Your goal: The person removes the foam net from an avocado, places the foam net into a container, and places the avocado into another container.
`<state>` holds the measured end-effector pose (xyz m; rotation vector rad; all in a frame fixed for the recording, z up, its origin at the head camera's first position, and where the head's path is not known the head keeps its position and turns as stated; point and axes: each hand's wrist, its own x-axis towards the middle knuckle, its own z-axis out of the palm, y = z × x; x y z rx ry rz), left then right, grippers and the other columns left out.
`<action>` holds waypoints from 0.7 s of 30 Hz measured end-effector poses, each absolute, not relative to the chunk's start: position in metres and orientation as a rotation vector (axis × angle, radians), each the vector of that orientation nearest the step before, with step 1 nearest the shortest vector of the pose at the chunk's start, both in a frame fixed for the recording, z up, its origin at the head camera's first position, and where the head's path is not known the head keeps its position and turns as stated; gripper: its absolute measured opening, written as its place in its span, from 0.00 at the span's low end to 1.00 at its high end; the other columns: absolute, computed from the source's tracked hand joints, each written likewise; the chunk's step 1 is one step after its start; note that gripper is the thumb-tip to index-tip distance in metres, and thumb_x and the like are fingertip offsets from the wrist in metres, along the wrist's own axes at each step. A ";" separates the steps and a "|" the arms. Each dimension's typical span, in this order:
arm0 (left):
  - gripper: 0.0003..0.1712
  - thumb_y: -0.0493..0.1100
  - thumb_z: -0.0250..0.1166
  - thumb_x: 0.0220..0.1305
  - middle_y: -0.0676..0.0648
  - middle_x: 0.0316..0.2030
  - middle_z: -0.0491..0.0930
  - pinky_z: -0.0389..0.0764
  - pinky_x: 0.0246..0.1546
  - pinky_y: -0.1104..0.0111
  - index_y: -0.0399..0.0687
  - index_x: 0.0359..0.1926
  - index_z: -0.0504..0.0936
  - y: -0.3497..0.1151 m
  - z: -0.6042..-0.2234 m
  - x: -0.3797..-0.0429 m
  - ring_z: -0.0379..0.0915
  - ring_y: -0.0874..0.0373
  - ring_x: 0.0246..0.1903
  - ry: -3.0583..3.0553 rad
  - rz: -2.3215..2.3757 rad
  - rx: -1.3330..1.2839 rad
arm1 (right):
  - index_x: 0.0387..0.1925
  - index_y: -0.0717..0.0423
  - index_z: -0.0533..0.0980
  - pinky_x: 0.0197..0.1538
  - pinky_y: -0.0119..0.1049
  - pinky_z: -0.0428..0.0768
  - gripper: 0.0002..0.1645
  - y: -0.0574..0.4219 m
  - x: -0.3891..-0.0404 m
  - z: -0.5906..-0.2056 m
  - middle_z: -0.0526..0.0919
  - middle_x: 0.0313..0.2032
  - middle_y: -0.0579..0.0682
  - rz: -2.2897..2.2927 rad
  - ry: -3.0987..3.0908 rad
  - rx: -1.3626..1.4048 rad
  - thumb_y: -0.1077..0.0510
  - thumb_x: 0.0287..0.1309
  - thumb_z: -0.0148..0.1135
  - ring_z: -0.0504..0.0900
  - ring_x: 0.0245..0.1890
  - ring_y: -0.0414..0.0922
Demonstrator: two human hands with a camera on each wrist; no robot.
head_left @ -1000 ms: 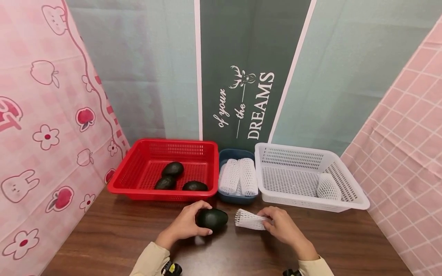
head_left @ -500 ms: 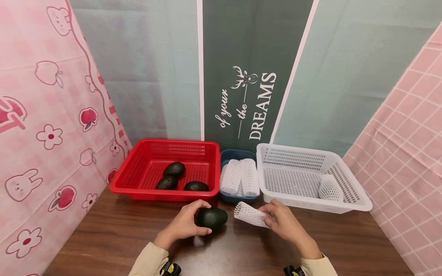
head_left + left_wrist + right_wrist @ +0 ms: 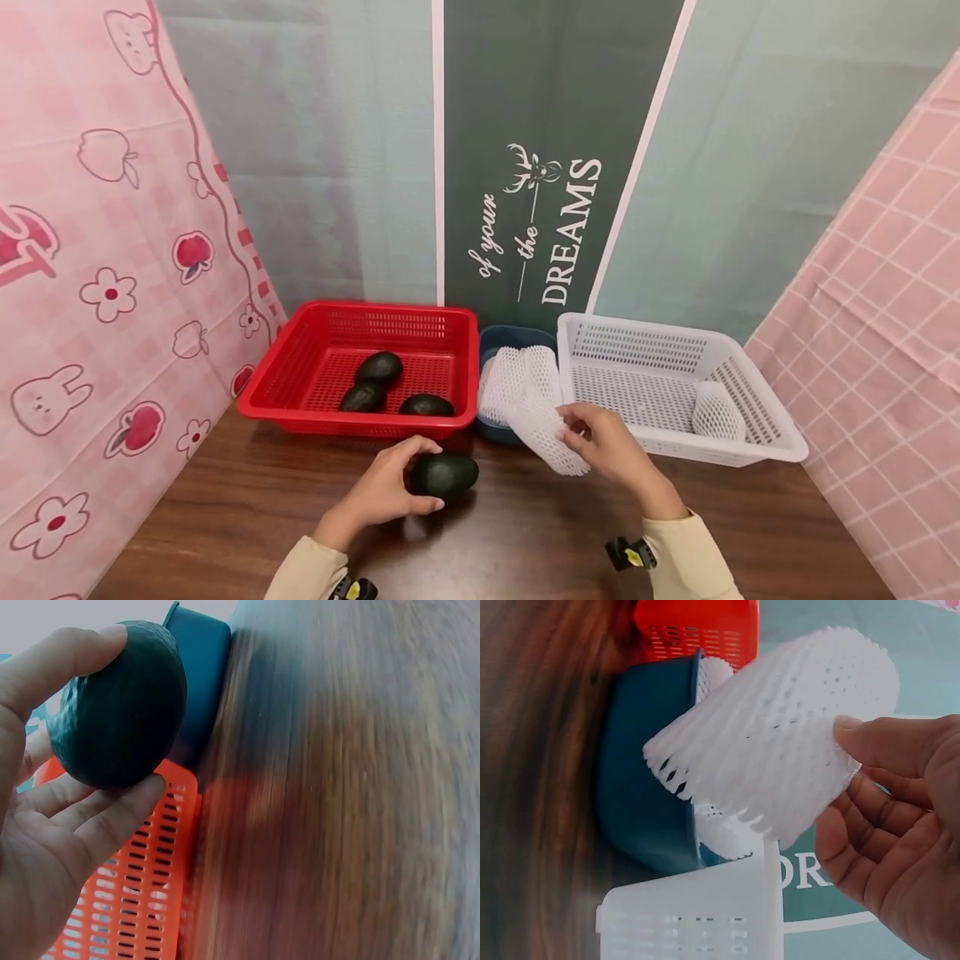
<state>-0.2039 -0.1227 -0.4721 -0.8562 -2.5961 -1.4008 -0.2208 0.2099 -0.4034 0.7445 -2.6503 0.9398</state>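
The blue bin (image 3: 491, 431) stands on the desk (image 3: 525, 542) and is the landmark for everything else. To its left and nearer the person, the left hand (image 3: 382, 487) grips a dark green avocado (image 3: 446, 475), thumb and fingers curved round its blunt end. Just in front of the bin and slightly to its right, the right hand (image 3: 607, 442) pinches a white foam net (image 3: 553, 437) along its edge; the net slants across the bin's near rim, and whether it touches the foam nets (image 3: 504, 375) inside the bin I cannot tell. The two hands are apart from each other. Directly left of the bin sits a red basket (image 3: 300, 418) with three avocados (image 3: 378, 367) in it. Directly right of the bin is a white basket (image 3: 678, 446), with one netted object (image 3: 717, 410) resting at its far right end
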 end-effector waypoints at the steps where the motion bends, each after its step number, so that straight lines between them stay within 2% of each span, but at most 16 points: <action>1: 0.34 0.46 0.79 0.35 0.60 0.41 0.75 0.75 0.39 0.67 0.51 0.47 0.75 -0.124 -0.472 -0.204 0.72 0.63 0.38 -2.598 -1.406 -0.849 | 0.42 0.66 0.77 0.29 0.33 0.76 0.17 0.208 -0.225 -0.402 0.77 0.27 0.44 0.952 -2.652 0.729 0.68 0.48 0.68 0.74 0.26 0.38; 6: 0.33 0.47 0.79 0.36 0.60 0.42 0.75 0.75 0.38 0.67 0.53 0.47 0.75 -0.133 -0.472 -0.202 0.72 0.62 0.38 -2.608 -1.419 -0.819 | 0.45 0.65 0.76 0.31 0.33 0.77 0.21 0.199 -0.246 -0.400 0.78 0.26 0.45 1.086 -2.645 0.638 0.68 0.47 0.69 0.76 0.25 0.40; 14: 0.34 0.47 0.79 0.36 0.60 0.42 0.75 0.76 0.38 0.67 0.53 0.47 0.75 -0.144 -0.472 -0.203 0.72 0.61 0.38 -2.580 -1.398 -0.801 | 0.50 0.65 0.72 0.25 0.35 0.78 0.26 0.180 -0.271 -0.395 0.80 0.26 0.51 1.348 -2.696 0.394 0.66 0.48 0.69 0.78 0.21 0.44; 21: 0.34 0.47 0.79 0.36 0.58 0.42 0.76 0.76 0.37 0.66 0.51 0.47 0.75 -0.153 -0.472 -0.203 0.73 0.59 0.38 -2.577 -1.394 -0.770 | 0.50 0.66 0.70 0.27 0.38 0.80 0.25 0.170 -0.292 -0.393 0.81 0.28 0.55 1.418 -2.696 0.291 0.63 0.51 0.67 0.81 0.20 0.46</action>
